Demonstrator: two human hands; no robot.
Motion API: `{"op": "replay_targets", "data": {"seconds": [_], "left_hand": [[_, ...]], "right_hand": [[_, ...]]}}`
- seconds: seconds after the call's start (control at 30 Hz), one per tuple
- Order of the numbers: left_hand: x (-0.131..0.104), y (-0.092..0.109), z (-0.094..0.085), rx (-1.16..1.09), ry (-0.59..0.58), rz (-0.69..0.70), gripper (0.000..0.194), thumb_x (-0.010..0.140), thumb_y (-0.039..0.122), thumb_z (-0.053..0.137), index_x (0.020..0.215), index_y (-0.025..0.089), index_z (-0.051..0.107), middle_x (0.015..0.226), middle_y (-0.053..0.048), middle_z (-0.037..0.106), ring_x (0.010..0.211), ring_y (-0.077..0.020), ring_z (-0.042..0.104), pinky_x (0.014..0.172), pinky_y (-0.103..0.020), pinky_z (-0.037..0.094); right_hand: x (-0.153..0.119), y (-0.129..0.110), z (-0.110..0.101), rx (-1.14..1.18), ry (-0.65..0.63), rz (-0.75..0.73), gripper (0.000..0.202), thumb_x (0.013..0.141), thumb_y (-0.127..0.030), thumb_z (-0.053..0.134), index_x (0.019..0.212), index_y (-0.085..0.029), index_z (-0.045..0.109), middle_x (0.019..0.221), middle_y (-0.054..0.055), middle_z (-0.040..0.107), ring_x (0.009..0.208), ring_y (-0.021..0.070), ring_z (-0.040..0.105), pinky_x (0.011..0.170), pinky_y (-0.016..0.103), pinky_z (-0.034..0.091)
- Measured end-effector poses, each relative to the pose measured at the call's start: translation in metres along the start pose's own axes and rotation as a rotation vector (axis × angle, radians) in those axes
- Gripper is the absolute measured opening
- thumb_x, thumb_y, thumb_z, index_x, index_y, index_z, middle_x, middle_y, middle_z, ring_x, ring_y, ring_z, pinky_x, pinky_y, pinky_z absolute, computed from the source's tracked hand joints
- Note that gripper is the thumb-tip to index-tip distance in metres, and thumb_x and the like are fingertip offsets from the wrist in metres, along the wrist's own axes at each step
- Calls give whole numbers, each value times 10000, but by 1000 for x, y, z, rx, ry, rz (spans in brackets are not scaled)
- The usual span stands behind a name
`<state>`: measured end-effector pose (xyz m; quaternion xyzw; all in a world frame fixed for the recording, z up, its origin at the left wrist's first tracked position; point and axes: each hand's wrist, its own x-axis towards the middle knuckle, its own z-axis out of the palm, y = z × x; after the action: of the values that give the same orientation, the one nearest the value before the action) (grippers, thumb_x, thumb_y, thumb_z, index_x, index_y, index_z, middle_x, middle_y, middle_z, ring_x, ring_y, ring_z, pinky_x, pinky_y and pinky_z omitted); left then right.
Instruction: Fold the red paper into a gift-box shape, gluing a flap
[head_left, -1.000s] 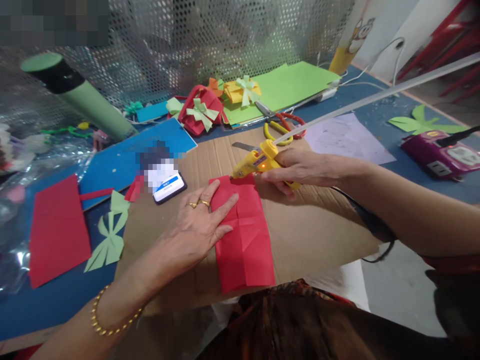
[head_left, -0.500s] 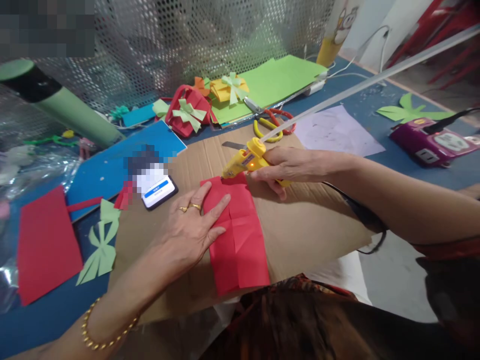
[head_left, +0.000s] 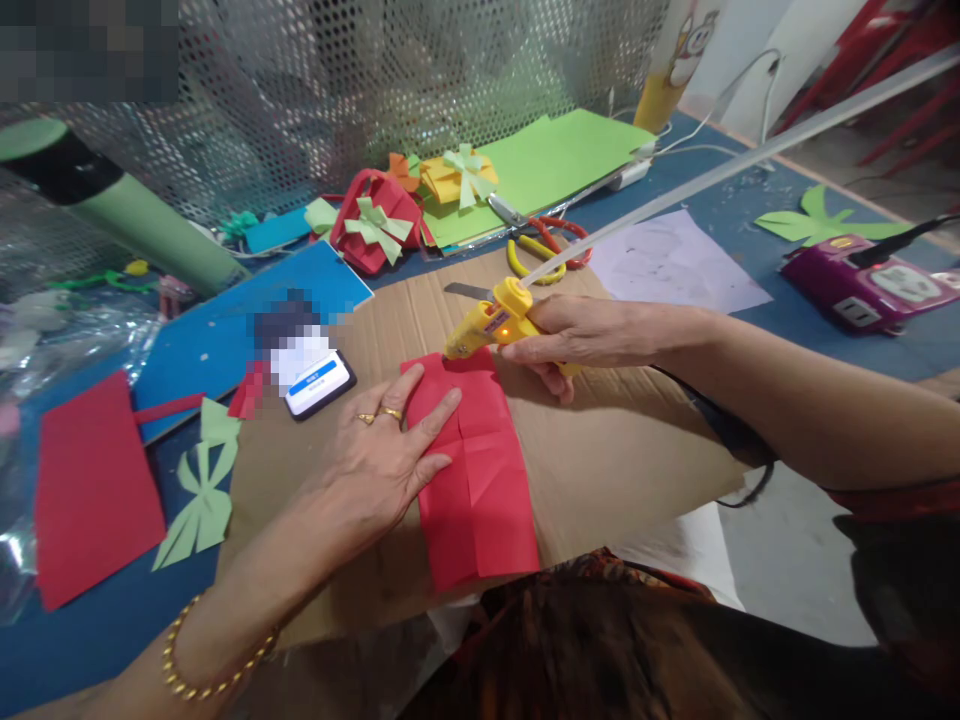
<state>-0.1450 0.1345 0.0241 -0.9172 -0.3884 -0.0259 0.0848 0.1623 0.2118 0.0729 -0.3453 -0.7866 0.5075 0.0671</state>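
A creased piece of red paper (head_left: 491,480) lies on a sheet of brown cardboard (head_left: 622,470) in front of me. My left hand (head_left: 390,440) rests on its left side with the fingers spread flat, pressing it down. In my right hand (head_left: 559,345) is a yellow hot glue gun (head_left: 487,325), its small light glowing orange. The nozzle meets the far edge of the red paper; whether glue is coming out I cannot make out. A long pale glue stick (head_left: 720,165) sticks out of the gun's back toward the upper right.
Scissors (head_left: 551,245) lie beyond the cardboard, near red (head_left: 379,225) and yellow (head_left: 454,180) paper pieces with green bows. A phone (head_left: 319,385) sits left of the paper. Farther left are red card (head_left: 97,490) and a green paper bow (head_left: 202,500). A purple power strip (head_left: 855,285) stands right.
The glue gun has shifted very slightly at the far edge of the red paper. My left hand stays in place.
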Motion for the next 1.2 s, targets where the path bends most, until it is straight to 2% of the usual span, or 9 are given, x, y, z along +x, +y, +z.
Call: {"op": "replay_targets", "data": {"seconds": [0.27, 0.47, 0.6, 0.73, 0.9, 1.07, 1.2], "left_hand": [[0, -2, 3, -46, -13, -35, 567, 1046, 509, 523, 1569, 294, 569, 1625, -205, 467, 1350, -411, 531, 1070, -596, 498], [-1, -1, -1, -24, -1, -8, 551, 1103, 482, 374, 1552, 240, 583, 1602, -244, 466, 1349, -442, 535, 1069, -645, 490], [-2, -1, 2, -19, 25, -1, 552, 1105, 509, 369, 1567, 265, 547, 1612, -206, 461, 1359, -420, 531, 1078, -618, 498], [-3, -1, 4, 8, 20, -18, 558, 1084, 535, 432, 1582, 303, 523, 1599, -194, 477, 1328, -412, 547, 1067, -615, 500], [-4, 0, 0, -1, 5, -22, 550, 1109, 503, 360, 1604, 304, 499, 1599, -198, 484, 1346, -415, 541, 1075, -602, 488], [-1, -1, 2, 3, 50, 11, 580, 1109, 529, 318, 1553, 263, 578, 1557, -239, 529, 1331, -417, 558, 1048, -601, 493], [1, 0, -3, 24, 23, 32, 540, 1109, 478, 373, 1546, 247, 590, 1596, -236, 520, 1351, -396, 550, 1027, -572, 495]], "right_hand": [[-2, -3, 1, -2, 54, -23, 603, 1051, -571, 534, 586, -201, 636, 598, 68, 707, 607, 143, 659, 643, 255, 580], [-3, -2, 0, -18, 7, 16, 576, 1082, -462, 473, 598, -193, 630, 604, 70, 700, 620, 139, 661, 663, 260, 569], [-3, -2, 0, -18, 14, 15, 579, 1073, -492, 502, 596, -194, 637, 601, 63, 693, 617, 138, 648, 658, 254, 563], [-3, -2, 2, -12, 68, 20, 601, 1072, -504, 507, 574, -192, 637, 590, 54, 679, 599, 125, 625, 667, 251, 555], [-5, -1, 0, -50, 147, -11, 636, 1084, -467, 476, 539, -193, 655, 564, 53, 665, 633, 136, 629, 745, 281, 548], [-6, 4, 0, -27, 147, -14, 604, 1087, -466, 479, 575, -195, 650, 603, 46, 688, 670, 132, 633, 737, 267, 517], [-5, 5, 3, 51, 309, 8, 543, 1051, -505, 540, 612, -197, 625, 593, 42, 679, 626, 124, 603, 669, 270, 482]]}}
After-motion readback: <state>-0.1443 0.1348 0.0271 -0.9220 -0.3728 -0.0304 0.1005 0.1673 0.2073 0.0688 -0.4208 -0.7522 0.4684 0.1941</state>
